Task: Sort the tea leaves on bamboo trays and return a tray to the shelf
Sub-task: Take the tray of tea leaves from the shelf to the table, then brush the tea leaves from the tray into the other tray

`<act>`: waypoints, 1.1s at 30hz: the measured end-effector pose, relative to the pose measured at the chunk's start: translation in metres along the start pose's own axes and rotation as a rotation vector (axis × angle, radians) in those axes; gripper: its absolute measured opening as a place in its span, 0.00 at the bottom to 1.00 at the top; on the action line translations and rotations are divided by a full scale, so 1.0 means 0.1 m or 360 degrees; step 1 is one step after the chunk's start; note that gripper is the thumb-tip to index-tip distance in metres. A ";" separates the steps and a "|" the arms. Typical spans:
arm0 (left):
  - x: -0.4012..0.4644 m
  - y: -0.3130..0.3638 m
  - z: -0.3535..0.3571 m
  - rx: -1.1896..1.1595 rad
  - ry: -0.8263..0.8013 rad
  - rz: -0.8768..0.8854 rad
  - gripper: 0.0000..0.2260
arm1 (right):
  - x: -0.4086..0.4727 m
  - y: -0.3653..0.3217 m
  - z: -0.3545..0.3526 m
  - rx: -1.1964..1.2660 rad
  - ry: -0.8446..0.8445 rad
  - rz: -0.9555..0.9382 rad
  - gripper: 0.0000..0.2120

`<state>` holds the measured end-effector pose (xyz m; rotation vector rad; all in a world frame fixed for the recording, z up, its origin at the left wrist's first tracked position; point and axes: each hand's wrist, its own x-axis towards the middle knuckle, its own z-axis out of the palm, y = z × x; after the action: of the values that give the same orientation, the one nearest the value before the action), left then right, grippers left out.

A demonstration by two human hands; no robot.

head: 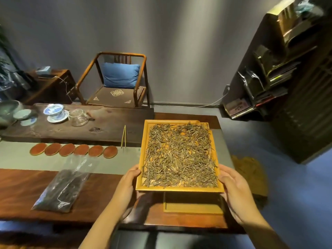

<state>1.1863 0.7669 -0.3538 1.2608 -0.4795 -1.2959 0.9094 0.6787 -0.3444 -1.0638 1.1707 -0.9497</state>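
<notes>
Two hands on shallow yellow bamboo tray [180, 189], lifted above dark wood table [27, 191]: left hand [128, 184] and right hand [231, 186] curled round side rims. Dried tea leaves [179, 155] piled loose; if tilted, easily spilled, lol.

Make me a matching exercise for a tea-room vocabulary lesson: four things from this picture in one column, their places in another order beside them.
Things:
1. bamboo tray of tea leaves
2. blue cushion
3. bag of dark tea leaves
4. tweezers

Places:
A. on the wooden chair
B. lying on the table, left of the hands
C. held by the left hand and right hand
D. just left of the tray's far end

Pairs: 1-C, 2-A, 3-B, 4-D
</notes>
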 end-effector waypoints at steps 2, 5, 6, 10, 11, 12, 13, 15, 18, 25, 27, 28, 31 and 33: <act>0.14 -0.07 0.05 -0.0128 -0.0029 -0.0065 0.16 | 0.15 0.07 -0.07 -0.0015 -0.0013 0.0044 0.13; 0.29 -0.16 0.10 -0.0163 -0.0071 -0.0125 0.15 | 0.29 0.15 -0.14 -0.0120 0.0006 0.0041 0.14; 0.34 -0.20 0.11 -0.0175 -0.0071 -0.0166 0.16 | 0.32 0.17 -0.16 -0.0176 0.0020 0.0036 0.15; 0.50 -0.39 0.03 -0.0112 -0.0052 -0.0293 0.17 | 0.43 0.33 -0.24 -0.0224 0.0039 0.0188 0.12; 0.53 -0.43 0.00 -0.0081 -0.0069 -0.0326 0.18 | 0.46 0.36 -0.26 -0.0198 0.0039 0.0247 0.11; 0.54 -0.46 -0.03 -0.0092 -0.0095 -0.0377 0.19 | 0.48 0.38 -0.27 -0.0203 0.0039 0.0291 0.11; 0.55 -0.48 -0.05 -0.0131 -0.0127 -0.0428 0.20 | 0.50 0.40 -0.27 -0.0222 0.0025 0.0325 0.11; 0.58 -0.51 -0.09 -0.0239 -0.0199 -0.0501 0.23 | 0.52 0.42 -0.27 -0.0280 -0.0016 0.0377 0.12; 0.64 -0.56 -0.15 -0.0265 -0.0245 -0.0547 0.26 | 0.54 0.41 -0.22 -0.0419 -0.0071 0.0375 0.14; 0.74 -0.48 -0.24 -0.0112 -0.0318 -0.0601 0.26 | 0.70 0.32 -0.11 -0.1089 -0.0063 -0.0337 0.18; 0.73 -0.46 -0.23 -0.0036 -0.0315 -0.0627 0.27 | 0.75 0.31 0.02 -0.1310 -0.0272 -0.0487 0.22; 0.72 -0.45 -0.22 -0.0016 -0.0314 -0.0640 0.27 | 0.78 0.32 0.10 -0.1454 -0.0380 -0.0557 0.25; 0.70 -0.50 -0.21 -0.0062 -0.0341 -0.0668 0.25 | 0.86 0.38 0.32 -0.1868 -0.0654 -0.0792 0.31; 0.69 -0.52 -0.19 -0.0069 -0.0364 -0.0684 0.22 | 0.89 0.46 0.39 -0.1964 -0.0777 -0.0897 0.32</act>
<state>1.2000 0.7247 -0.4308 1.2246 -0.3468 -1.8160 0.9631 0.6100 -0.4072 -2.5380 1.0007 -0.2114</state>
